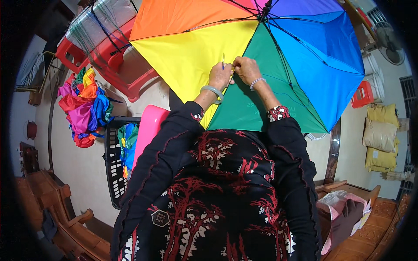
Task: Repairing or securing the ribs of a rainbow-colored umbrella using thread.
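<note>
An open rainbow umbrella (183, 56) lies spread before me, its inner side with dark ribs facing me. At the seam between its yellow and green panels, my left hand (220, 77) is closed on the cloth and rib. A thin pointed thing with a bit of blue (224, 63) sticks up from its fingers; I cannot tell its kind. Close beside it, my right hand (247, 70) is closed in a pinch near the same rib, and what its fingertips hold is too small to see. Loose blue thread (283, 92) curves over the green panel to its right.
Left of me stand a black basket (114, 161) with folded colourful cloth and a pink plastic seat (148, 126). Beyond lie a heap of colourful umbrellas (85, 108) and a red stool (126, 74) with strands hanging above it. Stuffed sacks (381, 137) and a fan (389, 42) are at right.
</note>
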Demonstrator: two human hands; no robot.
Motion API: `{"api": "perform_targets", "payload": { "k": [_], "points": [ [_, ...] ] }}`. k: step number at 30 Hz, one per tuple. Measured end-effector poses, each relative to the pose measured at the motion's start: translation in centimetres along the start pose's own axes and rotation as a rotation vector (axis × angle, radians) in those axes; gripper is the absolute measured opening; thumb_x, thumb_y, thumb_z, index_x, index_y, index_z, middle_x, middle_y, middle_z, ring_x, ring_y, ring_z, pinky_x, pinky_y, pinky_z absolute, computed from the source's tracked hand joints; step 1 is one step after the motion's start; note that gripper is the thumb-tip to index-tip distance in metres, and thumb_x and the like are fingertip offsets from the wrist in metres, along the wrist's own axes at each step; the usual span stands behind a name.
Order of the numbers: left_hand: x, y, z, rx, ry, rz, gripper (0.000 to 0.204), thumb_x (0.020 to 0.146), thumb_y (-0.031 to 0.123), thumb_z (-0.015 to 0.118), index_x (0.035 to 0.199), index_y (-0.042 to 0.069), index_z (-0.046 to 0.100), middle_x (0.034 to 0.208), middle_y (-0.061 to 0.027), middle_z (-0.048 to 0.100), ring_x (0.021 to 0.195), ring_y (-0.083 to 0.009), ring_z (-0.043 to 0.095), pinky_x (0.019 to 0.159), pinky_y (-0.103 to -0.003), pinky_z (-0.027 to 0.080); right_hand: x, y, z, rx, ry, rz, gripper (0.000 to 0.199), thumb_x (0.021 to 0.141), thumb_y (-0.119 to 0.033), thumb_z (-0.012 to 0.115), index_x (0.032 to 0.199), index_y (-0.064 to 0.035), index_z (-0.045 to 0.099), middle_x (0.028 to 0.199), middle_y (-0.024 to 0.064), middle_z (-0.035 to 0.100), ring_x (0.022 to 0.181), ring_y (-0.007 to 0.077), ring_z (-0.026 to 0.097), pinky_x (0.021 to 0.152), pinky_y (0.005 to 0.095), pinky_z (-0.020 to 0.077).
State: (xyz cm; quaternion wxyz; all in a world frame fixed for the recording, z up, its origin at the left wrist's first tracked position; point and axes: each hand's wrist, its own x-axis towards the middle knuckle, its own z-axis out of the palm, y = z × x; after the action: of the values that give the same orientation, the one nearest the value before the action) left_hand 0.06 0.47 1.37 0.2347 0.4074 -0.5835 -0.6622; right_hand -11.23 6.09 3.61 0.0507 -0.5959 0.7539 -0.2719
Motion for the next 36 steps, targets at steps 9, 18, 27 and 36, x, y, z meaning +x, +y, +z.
{"api": "perform_targets", "payload": {
  "k": [9, 18, 27, 36],
  "points": [
    [0.1, -0.1, 0.0, -0.098, 0.011, -0.022, 0.020, 0.080, 0.018, 0.048, 0.074, -0.002, 0.049, 0.060, -0.0067, 0.053, 0.042, -0.0176, 0.054, 0.038, -0.029, 0.042, -0.2, -0.3, 0.2, 0.015, 0.007, -0.024, 0.010, 0.069, -0.006, 0.056, 0.078, -0.0017, 0.060, 0.076, 0.0176, 0.060, 0.073, 0.0326, 0.058, 0.067, 0.0393, 0.0465],
    [-0.2, 0.4, 0.2, -0.105, 0.088, -0.023, 0.018, 0.083, 0.015, 0.044, 0.075, -0.001, 0.046, 0.056, -0.0083, 0.050, 0.040, -0.0191, 0.053, 0.036, -0.030, 0.041, -0.8, -0.3, -1.1, 0.017, 0.329, 0.050, 0.008, 0.070, -0.009, 0.057, 0.075, -0.0038, 0.060, 0.072, 0.0174, 0.060, 0.072, 0.0340, 0.059, 0.067, 0.0403, 0.0472],
    [0.2, 0.4, -0.2, -0.042, 0.099, -0.087, 0.018, 0.082, 0.011, 0.043, 0.072, -0.004, 0.047, 0.058, -0.0128, 0.054, 0.041, -0.0213, 0.056, 0.035, -0.031, 0.040, -3.1, -1.4, -1.9, 0.577, -0.358, 0.534, 0.012, 0.077, -0.006, 0.051, 0.070, 0.0012, 0.056, 0.055, 0.0078, 0.056, 0.043, 0.0130, 0.055, 0.036, 0.0278, 0.0451],
    [0.7, 0.5, -0.4, 0.028, 0.028, -0.142, 0.020, 0.079, 0.010, 0.043, 0.071, -0.006, 0.052, 0.056, -0.0128, 0.056, 0.040, -0.0185, 0.054, 0.034, -0.029, 0.038, -3.4, -0.7, -0.1, 0.875, -0.144, 0.672, 0.008, 0.079, -0.004, 0.049, 0.082, 0.0011, 0.055, 0.060, 0.0075, 0.056, 0.044, 0.0136, 0.055, 0.034, 0.0270, 0.0458]
  ]
}}
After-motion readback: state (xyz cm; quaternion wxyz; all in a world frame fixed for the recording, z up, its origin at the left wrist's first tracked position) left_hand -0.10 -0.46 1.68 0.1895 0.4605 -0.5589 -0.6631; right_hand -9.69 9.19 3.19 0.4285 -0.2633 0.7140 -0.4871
